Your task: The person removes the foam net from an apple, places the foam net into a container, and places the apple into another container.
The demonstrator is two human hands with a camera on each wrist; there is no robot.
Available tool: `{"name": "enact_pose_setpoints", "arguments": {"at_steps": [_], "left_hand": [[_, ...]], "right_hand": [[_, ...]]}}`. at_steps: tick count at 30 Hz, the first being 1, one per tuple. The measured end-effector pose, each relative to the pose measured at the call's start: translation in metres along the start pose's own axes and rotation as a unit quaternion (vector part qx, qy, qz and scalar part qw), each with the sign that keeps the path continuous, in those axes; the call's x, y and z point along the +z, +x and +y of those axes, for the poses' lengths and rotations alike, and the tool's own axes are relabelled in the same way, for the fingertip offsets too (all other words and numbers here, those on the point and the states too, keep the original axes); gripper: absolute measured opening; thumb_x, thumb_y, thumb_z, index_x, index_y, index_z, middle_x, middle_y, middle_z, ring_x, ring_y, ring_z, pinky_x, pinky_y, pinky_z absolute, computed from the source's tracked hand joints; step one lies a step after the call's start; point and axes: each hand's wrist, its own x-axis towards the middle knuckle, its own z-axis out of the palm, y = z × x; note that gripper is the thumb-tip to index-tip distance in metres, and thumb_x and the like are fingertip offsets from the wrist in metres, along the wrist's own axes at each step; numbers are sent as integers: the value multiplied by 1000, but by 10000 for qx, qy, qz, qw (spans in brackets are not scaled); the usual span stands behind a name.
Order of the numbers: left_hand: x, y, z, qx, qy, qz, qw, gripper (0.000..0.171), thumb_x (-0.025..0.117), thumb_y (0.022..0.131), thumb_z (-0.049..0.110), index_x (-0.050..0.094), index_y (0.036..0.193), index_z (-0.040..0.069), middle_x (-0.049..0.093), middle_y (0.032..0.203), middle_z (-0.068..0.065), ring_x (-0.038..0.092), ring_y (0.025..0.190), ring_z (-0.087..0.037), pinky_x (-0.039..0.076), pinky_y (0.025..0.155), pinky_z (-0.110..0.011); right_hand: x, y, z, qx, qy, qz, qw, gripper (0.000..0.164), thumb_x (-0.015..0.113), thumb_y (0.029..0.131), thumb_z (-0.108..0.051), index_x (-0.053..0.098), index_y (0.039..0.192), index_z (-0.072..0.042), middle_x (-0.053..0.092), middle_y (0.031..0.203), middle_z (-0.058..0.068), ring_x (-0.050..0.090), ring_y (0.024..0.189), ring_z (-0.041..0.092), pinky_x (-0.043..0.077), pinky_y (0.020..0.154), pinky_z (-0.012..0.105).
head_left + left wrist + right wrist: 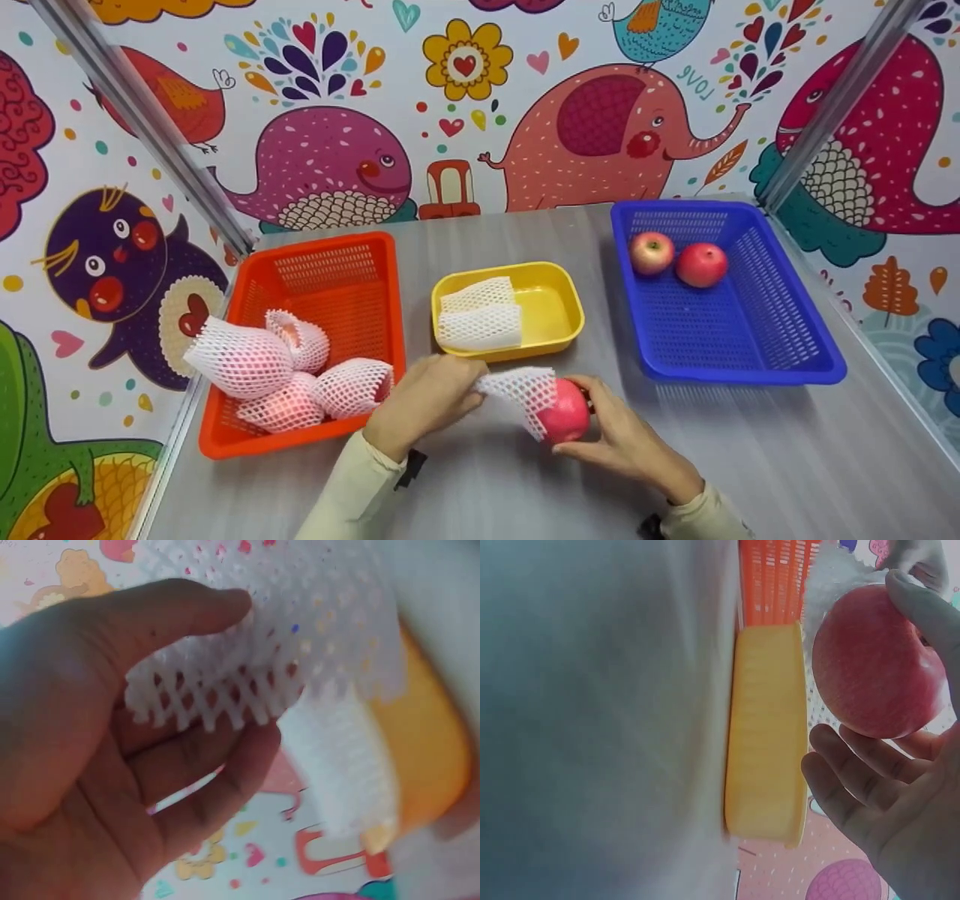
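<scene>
A red apple (566, 411) is held in my right hand (626, 439), with the thumb and fingers around its right side. A white foam net sleeve (525, 390) covers the apple's left part. My left hand (431, 401) pinches the sleeve's narrow far end between thumb and fingers. In the left wrist view the sleeve (217, 690) hangs over the fingers, its mesh edge loose. The right wrist view shows the apple (877, 664) between thumb and fingertips, its far side inside the netting.
An orange basket (394, 300) at left holds several net-wrapped apples (251, 360). Behind my hands, a yellow tray (559, 319) contains flat foam sleeves (480, 326). The blue basket (739, 367) at right has two bare apples (702, 264). A patterned wall stands behind.
</scene>
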Motion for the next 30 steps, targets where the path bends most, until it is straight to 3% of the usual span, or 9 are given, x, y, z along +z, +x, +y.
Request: {"name": "enact_pose_setpoints", "arguments": {"at_steps": [5, 9, 13, 16, 20, 25, 30], "left_hand": [[-30, 19, -4, -103, 295, 421, 9986, 7, 74, 88, 12, 68, 85, 11, 64, 73, 0, 53, 61, -16, 48, 57, -28], [-47, 40, -4, -213, 246, 323, 9989, 9, 74, 91, 16, 70, 96, 10, 69, 83, -2, 56, 67, -17, 53, 64, -29], [-51, 62, -5, -200, 71, 195, 9996, 17, 74, 91, 19, 69, 104, 9, 70, 92, -3, 58, 76, -17, 54, 73, -30], [-47, 78, -9, -252, -57, 156, 9995, 12, 71, 92, 15, 69, 101, 9, 68, 90, -3, 58, 77, -19, 53, 74, -31], [-35, 96, -17, -556, -44, -33, 9984, 11, 67, 93, 13, 67, 102, 6, 68, 93, -6, 60, 77, -21, 54, 74, -35], [-11, 109, -25, -1091, -135, -690, 9915, 20, 69, 94, 17, 65, 110, 6, 64, 92, -6, 57, 80, -22, 51, 79, -33], [19, 113, -28, -1308, -191, -1253, 9833, 25, 70, 93, 16, 66, 116, 7, 64, 97, -4, 55, 84, -21, 49, 80, -32]], "right_hand": [[-2, -4, 2, 61, -30, 59, 10000, 86, 90, 73, -40, 45, 140, -10, 55, 127, -2, 60, 102, 12, 55, 80, 31], [-1, -6, 3, 70, -77, 73, 9999, 87, 91, 71, -38, 46, 139, -7, 55, 125, -1, 61, 100, 12, 56, 78, 31], [-1, -6, 2, 70, -50, 77, 9999, 88, 93, 69, -33, 46, 138, -6, 55, 125, -2, 61, 100, 12, 56, 78, 30], [0, -7, 2, 82, -73, 66, 9999, 88, 94, 68, -31, 47, 138, -7, 55, 124, -3, 61, 99, 11, 56, 78, 31], [2, -7, 1, 98, -207, 76, 9997, 89, 94, 68, -35, 47, 139, -10, 55, 124, -5, 61, 103, 11, 55, 82, 34], [5, -8, 1, 88, -399, 23, 9992, 89, 91, 70, -43, 47, 140, -10, 56, 127, -4, 59, 110, 12, 54, 87, 38], [6, -10, 1, 210, -445, -28, 9988, 87, 91, 69, -44, 48, 138, -11, 56, 126, -5, 60, 109, 12, 54, 86, 38]]}}
